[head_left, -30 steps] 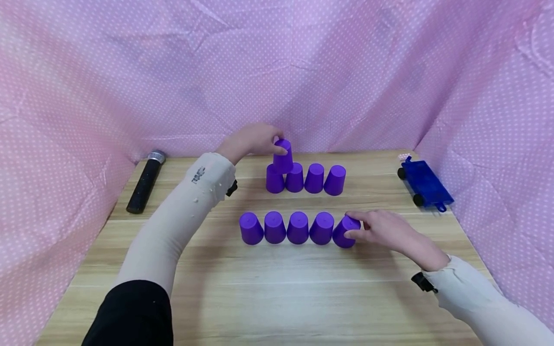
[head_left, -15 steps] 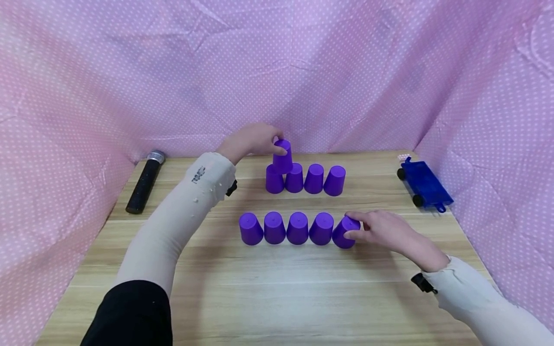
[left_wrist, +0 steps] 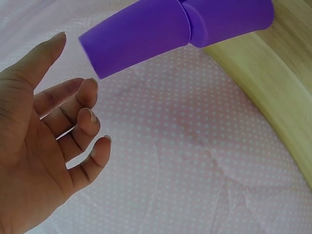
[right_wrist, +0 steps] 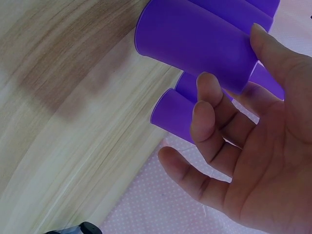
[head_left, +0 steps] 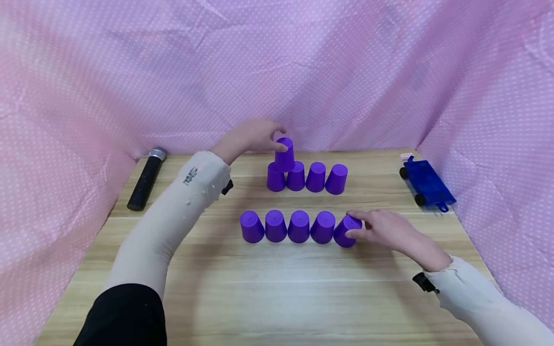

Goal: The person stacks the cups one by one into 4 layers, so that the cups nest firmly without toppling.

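Observation:
An upside-down purple cup (head_left: 284,154) stands on two cups at the left end of the back row (head_left: 316,178). My left hand (head_left: 255,136) is beside its top. In the left wrist view, the loosely bent fingers (left_wrist: 87,92) are apart from that cup (left_wrist: 136,41), with a gap between. Several more upside-down purple cups form the front row (head_left: 298,227). At that row's right end, my right hand (head_left: 385,230) pinches the last cup (right_wrist: 195,44) near its top between thumb and fingers. That cup still stands on the table, leaning slightly in the head view.
A black microphone (head_left: 147,180) lies at the table's left edge. On the right is a blue toy cart (head_left: 429,183) with black wheels. Pink dotted cloth (head_left: 277,72) hangs round the back and sides of the wooden table (head_left: 277,298).
My left hand has come off the upper cup and drawn slightly up and to the left; the cup stays on the back row. My right hand keeps its hold on the front-row cup.

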`<state>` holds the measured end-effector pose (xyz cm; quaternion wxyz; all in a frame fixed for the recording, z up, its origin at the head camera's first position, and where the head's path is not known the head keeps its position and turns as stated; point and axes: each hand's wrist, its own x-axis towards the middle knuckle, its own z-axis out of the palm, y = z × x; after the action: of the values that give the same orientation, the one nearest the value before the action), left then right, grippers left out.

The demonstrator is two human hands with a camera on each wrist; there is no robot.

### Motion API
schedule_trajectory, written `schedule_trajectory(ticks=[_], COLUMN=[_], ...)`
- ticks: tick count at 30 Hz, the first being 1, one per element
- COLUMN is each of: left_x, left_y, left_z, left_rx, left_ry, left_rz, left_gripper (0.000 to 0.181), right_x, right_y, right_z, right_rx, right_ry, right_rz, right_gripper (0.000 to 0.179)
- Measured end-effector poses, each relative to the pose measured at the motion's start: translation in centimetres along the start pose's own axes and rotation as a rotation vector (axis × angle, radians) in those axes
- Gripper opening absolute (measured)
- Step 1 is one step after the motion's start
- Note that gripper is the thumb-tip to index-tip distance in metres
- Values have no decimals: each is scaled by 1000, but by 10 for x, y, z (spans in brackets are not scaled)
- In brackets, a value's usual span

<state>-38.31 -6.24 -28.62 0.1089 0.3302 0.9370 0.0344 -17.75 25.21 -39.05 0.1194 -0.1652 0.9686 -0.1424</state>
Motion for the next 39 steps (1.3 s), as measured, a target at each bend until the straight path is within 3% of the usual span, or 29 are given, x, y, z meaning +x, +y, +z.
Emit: schedule_trajectory(ticks=[5, 16, 23, 29, 34, 39], left_x=[-19, -68, -96, -115, -128, -138], left_y=[5, 21, 10, -4, -7, -7], left_z=[-1, 10, 34, 61, 79, 90], left_rx=[24, 183, 108, 93, 30, 30], left_ry=[29, 50, -31, -53, -116, -146], left_rz=[42, 144, 139, 115, 94, 72], left_gripper=[58, 50, 48, 50, 55, 60], right_x=[-1, -3, 0, 1, 2, 4], right_y=[0, -2, -4, -4, -4, -4], right_z=[0, -3, -4, -4, -3, -1], right_rx=[-7, -10, -13, -11, -11, -14], right_ry=[11, 12, 18, 18, 11, 4], right_rz=[-12, 2, 1, 11, 8, -1], right_gripper=[65, 66, 67, 69, 69, 69])
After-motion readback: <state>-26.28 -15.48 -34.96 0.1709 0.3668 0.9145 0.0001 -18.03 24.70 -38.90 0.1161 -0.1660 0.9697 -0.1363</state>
